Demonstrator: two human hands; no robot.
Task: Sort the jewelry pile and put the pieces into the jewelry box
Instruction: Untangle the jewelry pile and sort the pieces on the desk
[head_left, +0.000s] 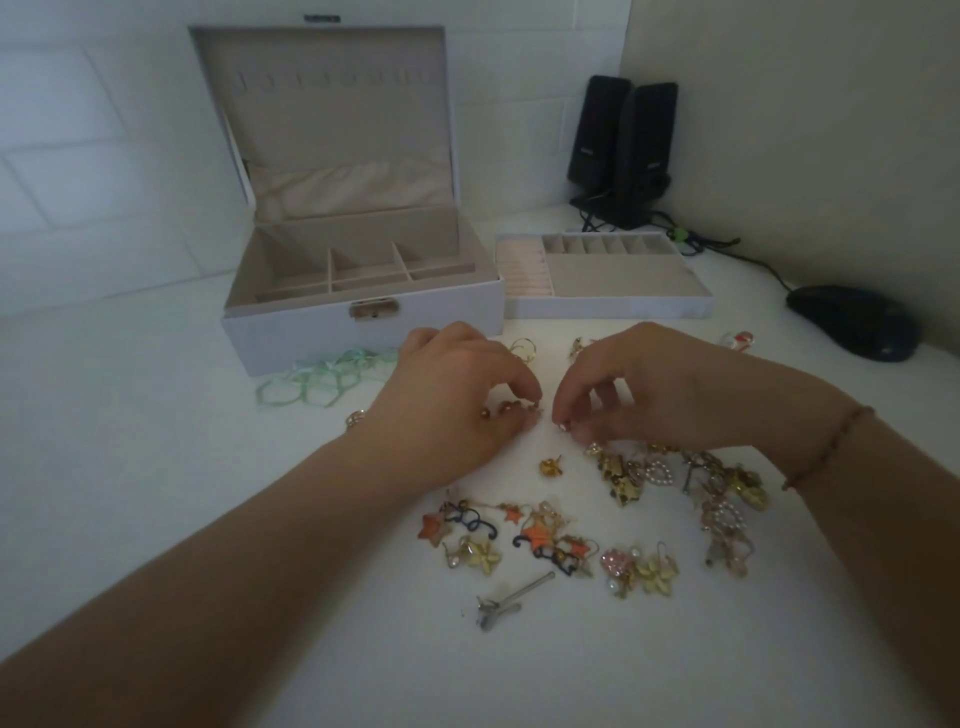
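At the centre of the frame the left hand (462, 395) curls its fingers and thumb around a short string of small gold-brown beads (506, 410), pinching it just above the white tabletop (156, 467). Just to its right, the right hand (639, 395) pinches something tiny and pale between fingertip and thumb (563, 426); it is too small to identify. A thin beaded bracelet (831, 447) circles the right wrist.

Below and to the right of the hands lies the loose pile of mixed jewelry (597, 525): orange stars, yellow flowers, pearl hoops, gold charms and a silver pin, spread over the lower middle of the frame. A green ribbon-like chain (322, 376) sits to the left of the hands.

In the upper middle the white jewelry box (363, 332) stands open, its beige compartments apparently empty; its removable divided tray (608, 304) rests just beside it on the right. Black speakers (623, 150) and a dark computer mouse (852, 322) occupy the upper right.

Sorting seems barely begun, with pieces being picked apart. The next move likely calls for lifting the held pieces clear and carrying them up to a compartment.
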